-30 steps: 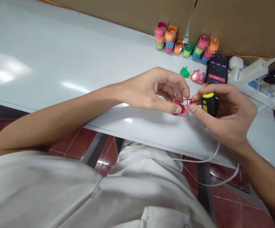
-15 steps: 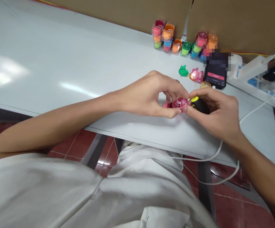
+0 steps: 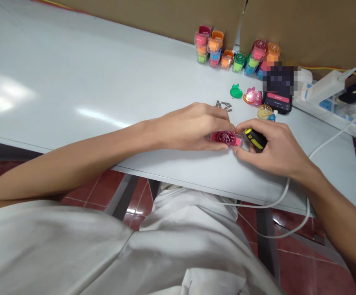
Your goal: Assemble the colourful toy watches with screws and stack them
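My left hand (image 3: 193, 127) rests low on the white table (image 3: 104, 94) with its fingers closed round a small pink plastic toy (image 3: 226, 138) that has a clear red round top. My right hand (image 3: 273, 151) lies just right of it, wrapped round a stubby black screwdriver with a yellow end (image 3: 255, 139); its thumb and forefinger also touch the toy's right side. Both hands meet over the toy near the table's front edge.
Behind the hands lie several small metal pieces (image 3: 223, 105), a green lid (image 3: 236, 91), a pink toy (image 3: 253, 97), a yellow round piece (image 3: 264, 111) and a phone (image 3: 277, 92). Stacks of coloured toys (image 3: 214, 49) stand by the cardboard wall. A power strip (image 3: 334, 100) and white cable (image 3: 288, 192) are at right.
Both hands have sunk from a raised position down onto the table. The pink toy went from open with its lid up to closed with its red top facing up.
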The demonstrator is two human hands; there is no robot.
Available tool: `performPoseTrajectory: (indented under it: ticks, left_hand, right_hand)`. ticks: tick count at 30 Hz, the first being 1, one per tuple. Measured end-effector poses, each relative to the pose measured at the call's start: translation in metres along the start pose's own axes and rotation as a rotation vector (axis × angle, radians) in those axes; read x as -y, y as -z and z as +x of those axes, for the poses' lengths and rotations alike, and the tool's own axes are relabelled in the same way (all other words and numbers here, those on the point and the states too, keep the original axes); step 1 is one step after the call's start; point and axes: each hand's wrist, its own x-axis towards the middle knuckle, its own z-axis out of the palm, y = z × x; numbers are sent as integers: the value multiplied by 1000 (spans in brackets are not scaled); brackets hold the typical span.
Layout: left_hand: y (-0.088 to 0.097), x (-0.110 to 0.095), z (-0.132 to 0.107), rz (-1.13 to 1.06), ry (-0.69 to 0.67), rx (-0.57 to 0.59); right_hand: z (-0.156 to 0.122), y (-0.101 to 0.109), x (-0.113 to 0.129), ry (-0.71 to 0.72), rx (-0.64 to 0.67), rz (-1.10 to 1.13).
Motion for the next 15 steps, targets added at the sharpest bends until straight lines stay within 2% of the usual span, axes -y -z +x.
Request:
performPoseTrajectory:
  ticks: [15]
  left_hand:
    - [-3, -1, 1, 55, 23, 32]
  right_hand:
    - [0, -1, 0, -13, 3, 27]
